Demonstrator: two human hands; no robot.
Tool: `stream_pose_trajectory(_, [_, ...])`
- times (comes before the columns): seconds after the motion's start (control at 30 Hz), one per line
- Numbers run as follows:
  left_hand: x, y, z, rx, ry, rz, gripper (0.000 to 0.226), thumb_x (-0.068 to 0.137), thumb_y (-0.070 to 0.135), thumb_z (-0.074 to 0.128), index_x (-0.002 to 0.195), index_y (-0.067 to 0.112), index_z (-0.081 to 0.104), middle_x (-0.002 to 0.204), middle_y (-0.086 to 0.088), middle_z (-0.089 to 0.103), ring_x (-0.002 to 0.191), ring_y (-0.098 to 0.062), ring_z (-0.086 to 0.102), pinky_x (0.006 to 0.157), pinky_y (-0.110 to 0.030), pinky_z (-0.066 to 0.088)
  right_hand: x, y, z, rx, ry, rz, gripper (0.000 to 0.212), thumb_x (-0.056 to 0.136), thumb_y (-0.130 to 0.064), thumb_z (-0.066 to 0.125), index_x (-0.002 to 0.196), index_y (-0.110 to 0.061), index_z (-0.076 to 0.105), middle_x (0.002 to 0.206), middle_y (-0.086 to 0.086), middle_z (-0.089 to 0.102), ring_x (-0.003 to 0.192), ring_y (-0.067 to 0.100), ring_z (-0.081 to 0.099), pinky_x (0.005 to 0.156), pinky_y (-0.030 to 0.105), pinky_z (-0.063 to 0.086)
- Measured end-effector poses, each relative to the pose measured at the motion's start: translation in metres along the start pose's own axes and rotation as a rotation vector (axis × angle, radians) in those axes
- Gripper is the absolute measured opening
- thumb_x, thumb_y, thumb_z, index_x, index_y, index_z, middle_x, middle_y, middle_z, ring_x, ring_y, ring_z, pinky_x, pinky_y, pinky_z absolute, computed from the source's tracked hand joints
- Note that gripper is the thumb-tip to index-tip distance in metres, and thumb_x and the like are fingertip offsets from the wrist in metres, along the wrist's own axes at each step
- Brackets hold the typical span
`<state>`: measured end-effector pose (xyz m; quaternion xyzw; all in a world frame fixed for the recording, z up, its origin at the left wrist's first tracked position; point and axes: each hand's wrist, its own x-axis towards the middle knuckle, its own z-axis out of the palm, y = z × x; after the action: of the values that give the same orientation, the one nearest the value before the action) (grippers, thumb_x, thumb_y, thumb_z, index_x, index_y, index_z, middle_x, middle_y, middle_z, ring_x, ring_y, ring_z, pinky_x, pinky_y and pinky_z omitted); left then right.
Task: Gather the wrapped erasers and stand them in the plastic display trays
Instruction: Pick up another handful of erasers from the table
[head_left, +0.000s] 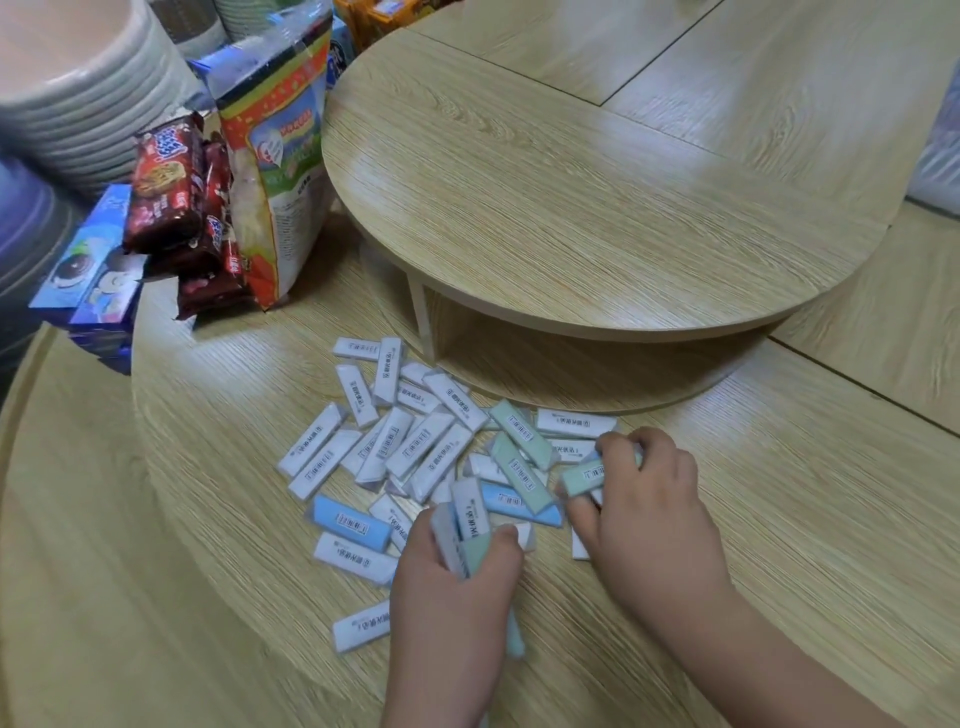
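Note:
Several wrapped erasers (400, 441), mostly white with a few blue and pale green ones, lie scattered in a loose pile on the wooden table (182, 545). My left hand (457, 577) grips a small bundle of erasers (467, 525) at the near side of the pile. My right hand (644, 499) pinches a pale green eraser (584, 477) at the pile's right edge. A blue eraser (350, 522) lies at the left of the pile. No plastic display tray is in view.
A raised oval wooden shelf (597, 208) stands behind the pile on white legs. Snack packets (171, 197), a large bag (275, 171) and blue biscuit boxes (88, 270) crowd the table's far left. Stacked bowls (78, 88) sit beyond them.

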<state>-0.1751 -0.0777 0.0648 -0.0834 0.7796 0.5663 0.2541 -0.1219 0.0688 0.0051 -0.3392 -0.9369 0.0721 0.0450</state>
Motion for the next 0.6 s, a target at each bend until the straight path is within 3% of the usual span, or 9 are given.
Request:
stream_pose_trajectory(0.1, [0.001,0.003,-0.001,0.004,-0.011,0.003,0.014,0.082,0.031,0.075,0.087,0.023,0.064,0.075,0.028,0.062,0.063,0.005,0.06,0.069,-0.052,0.06,0.004,0.001,-0.001,0.009,-0.023,0.018,0.04,0.065,-0.022,0.076,0.098,-0.008,0.057,0.101,0.024,0.055,0.074,0.036,0.05,0.052,0.034,0.041])
stream_pose_trajectory(0.23, [0.002,0.004,-0.001,0.003,-0.033,0.019,0.011,0.083,0.026,0.075,0.084,0.021,0.065,0.071,0.026,0.063,0.06,0.004,0.059,0.067,-0.049,0.06,0.01,0.003,-0.001,0.068,-0.036,0.064,0.044,0.064,-0.02,0.076,0.101,-0.004,0.059,0.086,0.021,0.053,0.065,0.036,0.052,0.056,0.038,0.044])
stream_pose_trajectory(0.37, [0.003,0.001,0.002,0.012,-0.039,0.015,0.012,0.081,0.028,0.076,0.079,0.02,0.066,0.064,0.012,0.064,0.052,-0.001,0.057,0.063,-0.05,0.059,0.011,0.0,-0.008,0.101,-0.058,0.121,0.047,0.073,-0.026,0.07,0.114,-0.011,0.054,0.093,0.011,0.048,0.072,0.029,0.048,0.065,0.036,0.041])
stream_pose_trajectory(0.5, [0.003,0.002,0.006,0.002,-0.038,-0.01,0.015,0.078,0.031,0.076,0.08,0.02,0.065,0.071,0.003,0.065,0.06,-0.012,0.06,0.065,-0.057,0.058,0.01,0.001,-0.015,0.127,-0.068,0.11,0.044,0.077,-0.026,0.068,0.117,-0.018,0.049,0.091,0.0,0.039,0.07,0.021,0.039,0.062,0.03,0.033])
stream_pose_trajectory(0.6, [0.003,0.002,0.006,-0.001,-0.033,-0.009,0.015,0.078,0.031,0.076,0.081,0.022,0.066,0.072,0.004,0.065,0.062,-0.011,0.06,0.066,-0.057,0.058,0.011,0.004,-0.019,0.148,-0.09,0.13,0.042,0.078,-0.023,0.065,0.117,-0.021,0.05,0.09,-0.002,0.042,0.067,0.019,0.04,0.059,0.029,0.029])
